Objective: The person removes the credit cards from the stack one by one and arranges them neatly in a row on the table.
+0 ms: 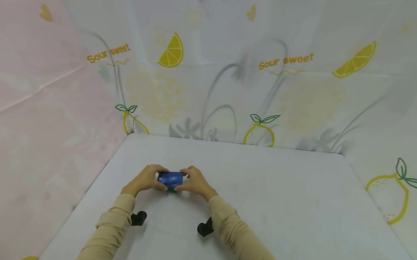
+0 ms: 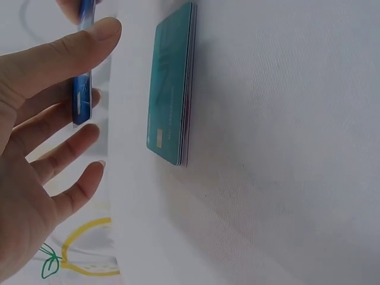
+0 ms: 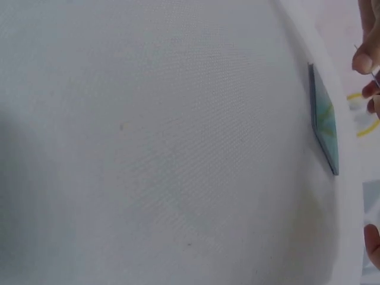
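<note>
Nearest are the two beige sleeves, left (image 1: 111,226) and right (image 1: 239,228), each with a dark fitting beside its wrist, one at the left (image 1: 139,218) and one at the right (image 1: 205,228).

Beyond them, the left hand (image 1: 147,178) and right hand (image 1: 196,182) meet at a blue card (image 1: 170,178) with white lettering. The left thumb and a finger pinch it by its near and far edges at the left end; the right thumb and a finger do the same at the right end, so both grips are narrow. The other left fingers hang loosely spread in the left wrist view. A pale piece (image 1: 186,179) shows by the right fingers; whether it belongs to the card I cannot tell, nor whether the blue card is one or several.

The card is held clear of the table (image 1: 278,210), with a stack of teal-topped cards (image 2: 169,89) lying flat beneath the hands, apart from them.

The step in hand seems to be a shared hold on the blue card over the stack — raising, lowering or steadying, these pictures don't settle which. The next move probably calls for both hands working together with even pressure, since a thin card could tilt or slip if one end is released early — and for keeping the lower fingers from nudging the stack.

Farthest off, a lemon-printed backdrop (image 1: 214,87) rises behind the table.
</note>
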The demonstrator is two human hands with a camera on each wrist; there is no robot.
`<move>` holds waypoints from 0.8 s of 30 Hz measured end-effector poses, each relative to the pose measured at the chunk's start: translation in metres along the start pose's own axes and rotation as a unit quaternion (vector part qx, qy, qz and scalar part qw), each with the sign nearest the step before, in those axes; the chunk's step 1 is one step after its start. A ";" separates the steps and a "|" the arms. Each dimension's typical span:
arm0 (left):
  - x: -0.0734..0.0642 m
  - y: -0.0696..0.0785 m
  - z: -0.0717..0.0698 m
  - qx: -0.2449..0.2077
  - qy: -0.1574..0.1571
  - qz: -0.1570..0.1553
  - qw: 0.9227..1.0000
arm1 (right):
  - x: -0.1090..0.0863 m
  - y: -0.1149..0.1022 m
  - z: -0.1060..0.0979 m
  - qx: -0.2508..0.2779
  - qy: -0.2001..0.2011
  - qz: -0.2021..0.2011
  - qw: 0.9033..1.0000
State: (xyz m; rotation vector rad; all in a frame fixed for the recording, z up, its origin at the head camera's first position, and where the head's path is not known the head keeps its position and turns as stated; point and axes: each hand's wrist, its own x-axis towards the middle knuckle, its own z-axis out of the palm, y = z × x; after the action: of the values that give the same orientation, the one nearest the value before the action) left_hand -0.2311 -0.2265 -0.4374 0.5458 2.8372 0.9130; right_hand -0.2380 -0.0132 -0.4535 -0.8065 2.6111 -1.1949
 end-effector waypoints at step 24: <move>-0.004 0.034 0.005 -0.008 0.055 0.065 0.996 | -0.030 -0.001 -0.029 -0.070 0.036 -0.031 0.996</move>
State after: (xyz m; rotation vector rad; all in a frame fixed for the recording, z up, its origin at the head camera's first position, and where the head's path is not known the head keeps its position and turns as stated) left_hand -0.2162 -0.1995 -0.4221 0.7055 2.9168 1.0177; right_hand -0.2219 0.0211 -0.4356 -0.8923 2.7727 -1.0868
